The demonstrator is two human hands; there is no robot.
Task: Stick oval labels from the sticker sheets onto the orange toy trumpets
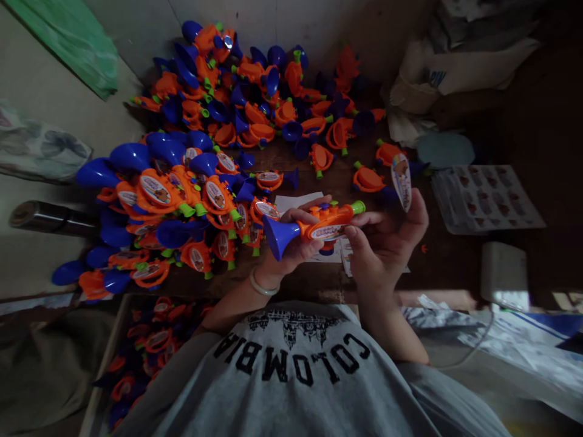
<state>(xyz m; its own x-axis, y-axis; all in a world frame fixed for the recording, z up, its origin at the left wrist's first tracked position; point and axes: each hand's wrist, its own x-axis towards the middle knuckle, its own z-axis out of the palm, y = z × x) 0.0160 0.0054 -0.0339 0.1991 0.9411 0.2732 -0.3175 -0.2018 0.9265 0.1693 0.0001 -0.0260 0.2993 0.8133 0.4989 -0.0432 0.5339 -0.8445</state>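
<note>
At the far left, a dark cylinder (pixel 54 217) is being seen, lying beside a pile of labelled toy trumpets (pixel 182 182) at left centre; many of these are showing oval labels, so this share of the labelling is being judged done. At the lower left, a box (pixel 95 397) is being filled partway up the view by more orange and blue toys (pixel 157 341); pale ovals are showing on a few, but it is too dim there to tell how many are labelled. Across the upper centre, a large heap of toys (pixel 259 132) is lying on the worktop (pixel 337 167), mostly with bare orange faces showing, so plenty is being judged left. The toy trumpet (pixel 336 217) in hand is being held at the centre of the frame, bell to the left, a label already on its visible side. Its bell end is being pinched by the left hand (pixel 289 260), fingers on top and thumb below. Its mouthpiece end is being touched by the right hand (pixel 385 249), whose thumb is being rested against the body, while a loose label (pixel 401 182) is being carried upright on a raised fingertip. At right centre, label sheets (pixel 498 197) are lying stacked; at the upper right, pale bags (pixel 473 70) are being heaped, their contents hidden.
</note>
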